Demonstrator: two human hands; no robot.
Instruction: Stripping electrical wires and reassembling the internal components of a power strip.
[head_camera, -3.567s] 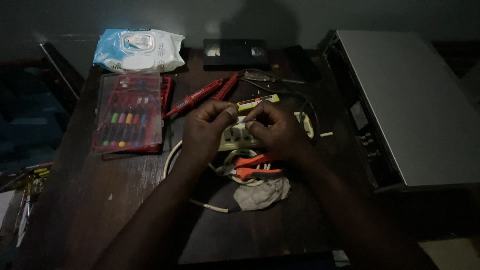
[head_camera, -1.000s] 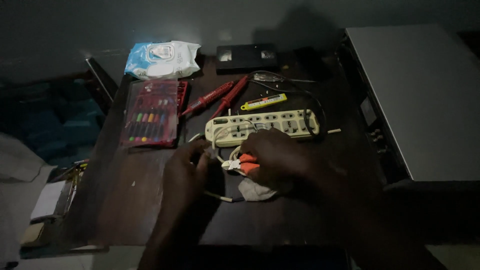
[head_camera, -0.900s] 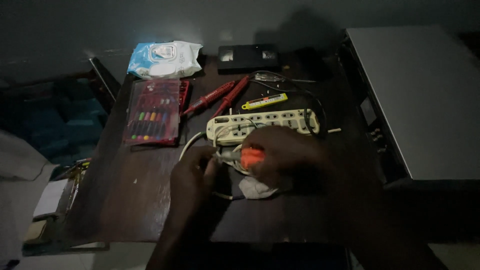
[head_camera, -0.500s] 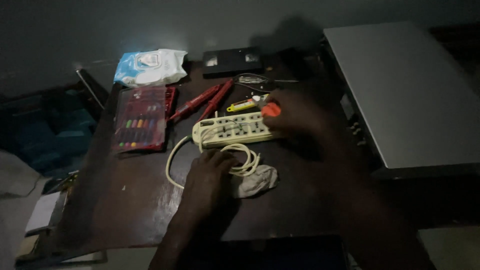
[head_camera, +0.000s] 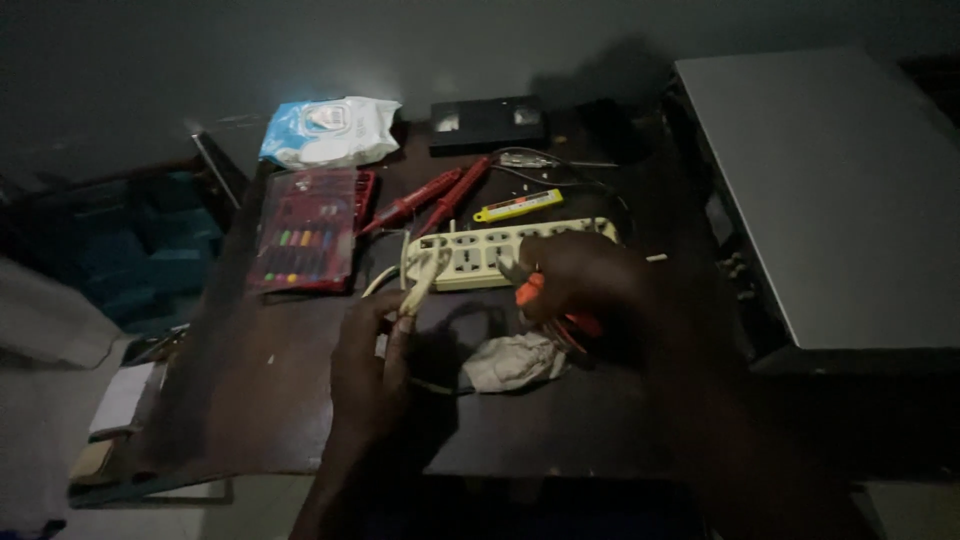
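Cream cable (head_camera: 420, 282) from the power strip (head_camera: 500, 252) is pinched between the fingers of the left hand (head_camera: 372, 362), near the table's (head_camera: 240, 400) middle; the right hand (head_camera: 585, 290) is closed around orange-handled pliers (head_camera: 530, 292), just in front of the strip; a crumpled rag (head_camera: 512, 362) lies between both hands; farther back sit two red probes (head_camera: 425, 200), a yellow tool (head_camera: 518, 206), a red case (head_camera: 305, 230) and a wipes packet (head_camera: 330, 130).

My left hand (head_camera: 372, 355) has come off the table and now lifts the pale cord (head_camera: 420, 283) by its end. My right hand (head_camera: 580, 285), with the orange-handled pliers (head_camera: 530, 290), has dropped back from beyond the power strip (head_camera: 480, 255) to its near edge.
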